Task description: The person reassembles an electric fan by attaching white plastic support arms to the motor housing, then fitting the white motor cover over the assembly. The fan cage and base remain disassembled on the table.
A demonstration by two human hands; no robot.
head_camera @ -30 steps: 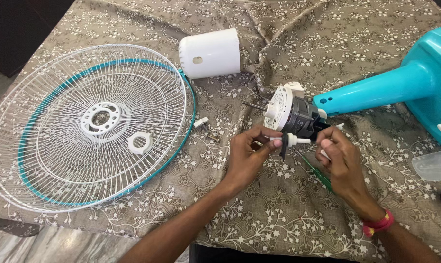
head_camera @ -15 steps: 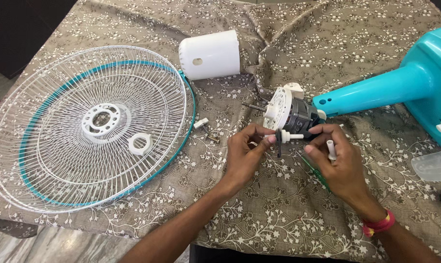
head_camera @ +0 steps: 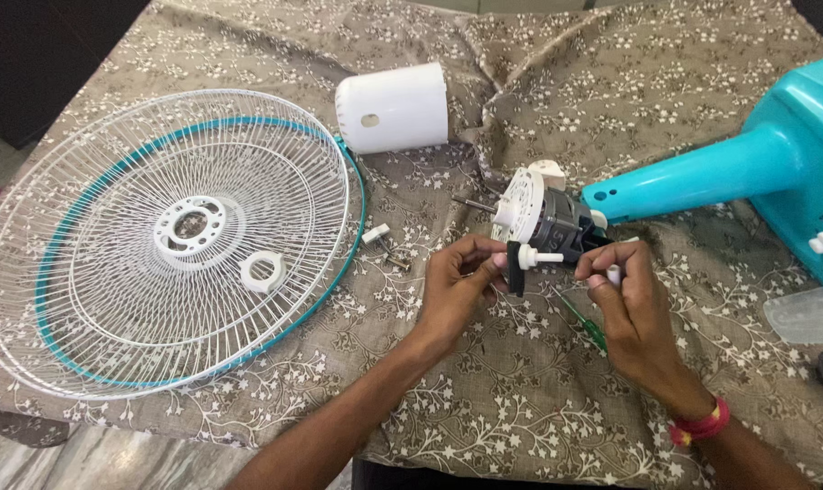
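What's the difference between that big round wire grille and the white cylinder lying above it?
The wire grille is wide, flat and see-through, made of thin white wires with a teal ring around it; the white cylinder is a small, solid plastic shell with one little hole in its side. The grille lies face-down flat on the cloth, while the cylinder rests tipped on its side. Both are mostly white, and neither hand touches them.

A small black part with a white peg [head_camera: 527,259] lies level, just below the grey-and-white fan motor [head_camera: 543,216].
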